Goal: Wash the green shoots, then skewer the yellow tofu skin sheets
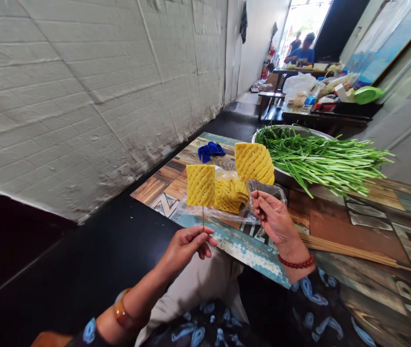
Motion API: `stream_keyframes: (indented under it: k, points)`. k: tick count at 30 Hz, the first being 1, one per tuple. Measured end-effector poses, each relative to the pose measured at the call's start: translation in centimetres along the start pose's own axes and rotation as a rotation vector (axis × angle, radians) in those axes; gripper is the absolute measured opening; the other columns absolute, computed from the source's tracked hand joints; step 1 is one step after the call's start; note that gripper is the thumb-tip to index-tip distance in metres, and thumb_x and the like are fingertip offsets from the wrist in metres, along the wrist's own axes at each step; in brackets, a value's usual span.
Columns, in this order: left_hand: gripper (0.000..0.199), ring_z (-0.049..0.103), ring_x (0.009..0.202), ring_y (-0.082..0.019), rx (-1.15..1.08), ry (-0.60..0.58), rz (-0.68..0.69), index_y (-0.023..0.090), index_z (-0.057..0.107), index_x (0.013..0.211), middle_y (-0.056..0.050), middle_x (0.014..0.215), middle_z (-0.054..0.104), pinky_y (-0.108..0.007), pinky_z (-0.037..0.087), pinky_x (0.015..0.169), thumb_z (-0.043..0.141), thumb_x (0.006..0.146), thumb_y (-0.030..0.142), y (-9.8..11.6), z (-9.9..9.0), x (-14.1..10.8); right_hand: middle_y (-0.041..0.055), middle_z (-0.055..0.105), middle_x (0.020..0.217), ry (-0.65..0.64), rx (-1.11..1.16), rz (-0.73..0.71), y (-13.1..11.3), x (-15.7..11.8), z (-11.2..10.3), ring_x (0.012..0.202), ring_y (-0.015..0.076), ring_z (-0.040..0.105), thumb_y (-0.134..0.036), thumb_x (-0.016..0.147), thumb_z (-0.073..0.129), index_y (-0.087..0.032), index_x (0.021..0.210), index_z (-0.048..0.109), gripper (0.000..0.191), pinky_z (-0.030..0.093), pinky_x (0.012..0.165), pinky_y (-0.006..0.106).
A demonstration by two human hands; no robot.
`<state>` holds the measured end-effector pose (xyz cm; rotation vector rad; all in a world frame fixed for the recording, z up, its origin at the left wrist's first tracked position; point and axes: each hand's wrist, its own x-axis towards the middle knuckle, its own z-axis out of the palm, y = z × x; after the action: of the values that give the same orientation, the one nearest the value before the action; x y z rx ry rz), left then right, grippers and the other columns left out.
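Observation:
My left hand [193,242] pinches the lower end of a thin wooden skewer [203,218]. A yellow, slit, flat square of food [200,185] is threaded upright on it. Pinched in my right hand [271,212] is another skewer [257,189], mostly hidden by my fingers, with a similar yellow square [254,163] on top, tilted. Between and behind them, more yellow pieces [229,195] lie stacked on a clear plastic bag [187,207] on the table.
A bundle of bare skewers [350,251] lies on the patterned wooden table [353,229]. Behind stands a metal basin [287,179] heaped with green chives [328,156]. A blue cloth [211,151] lies at the far edge. Further back are a cluttered table [314,114] and a seated person [304,54].

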<state>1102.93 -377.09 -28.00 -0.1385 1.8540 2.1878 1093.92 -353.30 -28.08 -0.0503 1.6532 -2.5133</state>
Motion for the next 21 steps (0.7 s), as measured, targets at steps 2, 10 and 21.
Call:
stream_keyframes:
  k: [2, 10, 21]
  points:
    - [0.045, 0.067, 0.056, -0.015, -0.003, -0.030, -0.054, 0.012, 0.072, 0.096, -0.010, 0.080, 0.076, -0.024, 0.048, 0.052, 0.078, 0.077, 0.053, -0.5, -0.2, -1.3, -0.0020, 0.059, 0.070, 0.010, -0.017, -0.012, 0.0, 0.0, 0.0, 0.057, 0.0084, 0.047, -0.046, 0.072, 0.082, -0.022, 0.093, 0.076, 0.032, 0.030, 0.048, 0.021]
    - [0.040, 0.067, 0.053, -0.013, -0.145, -0.169, -0.261, 0.012, 0.071, 0.092, -0.010, 0.080, 0.076, -0.020, 0.046, 0.047, 0.078, 0.079, 0.049, -1.4, 0.3, -4.7, -0.0019, 0.060, 0.071, 0.011, -0.016, -0.014, -0.1, -0.2, -0.3, 0.058, 0.0074, 0.048, -0.038, 0.080, 0.078, -0.020, 0.095, 0.077, 0.023, 0.032, 0.050, 0.023]
    - [0.042, 0.061, 0.043, -0.010, -0.320, -0.189, -0.380, 0.008, 0.073, 0.091, -0.010, 0.071, 0.074, -0.015, 0.044, 0.039, 0.088, 0.069, 0.041, 1.1, -0.3, -1.8, -0.0028, 0.060, 0.071, -0.004, -0.015, -0.043, 0.0, 0.1, -0.5, 0.057, 0.0062, 0.048, -0.042, 0.075, 0.082, -0.023, 0.094, 0.078, 0.027, 0.037, 0.048, 0.018]
